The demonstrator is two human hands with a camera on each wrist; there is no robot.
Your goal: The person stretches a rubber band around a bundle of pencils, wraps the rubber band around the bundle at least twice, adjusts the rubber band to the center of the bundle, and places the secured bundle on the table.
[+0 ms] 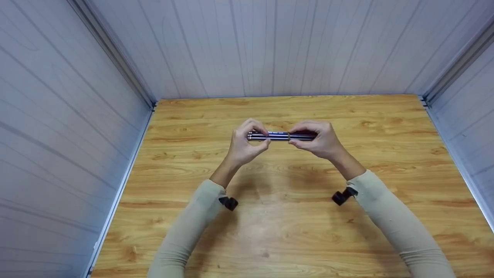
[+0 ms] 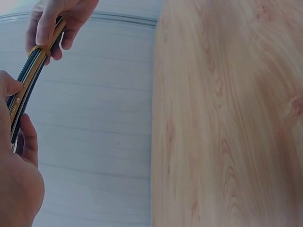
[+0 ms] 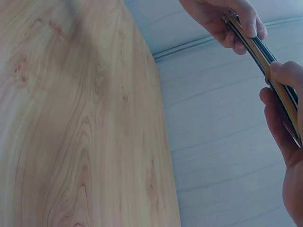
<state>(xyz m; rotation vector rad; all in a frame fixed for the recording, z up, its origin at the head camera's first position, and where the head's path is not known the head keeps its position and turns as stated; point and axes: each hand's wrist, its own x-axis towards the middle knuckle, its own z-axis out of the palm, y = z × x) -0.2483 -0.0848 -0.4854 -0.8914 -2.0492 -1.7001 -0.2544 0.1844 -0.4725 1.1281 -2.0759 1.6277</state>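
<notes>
A bundle of pencils [image 1: 278, 136] is held level above the table between both hands. My left hand [image 1: 243, 143] pinches its left end, thumb below and fingers above in the head view. My right hand [image 1: 320, 139] grips the right part the same way. A yellowish rubber band [image 2: 40, 49] circles the bundle beside the right hand's fingertips. Dark and yellow pencil sides show in the left wrist view, one bearing small printed lettering. Metallic-looking ends stick out at the left hand in the head view. The palms and fingers hide parts of the bundle.
A wood-grain table [image 1: 262, 231] lies under the arms. Pale panelled walls [image 1: 254, 46] enclose its back and sides, with metal strips at the corners. Small black devices [image 1: 228, 203] are strapped at both wrists, near the sleeve ends.
</notes>
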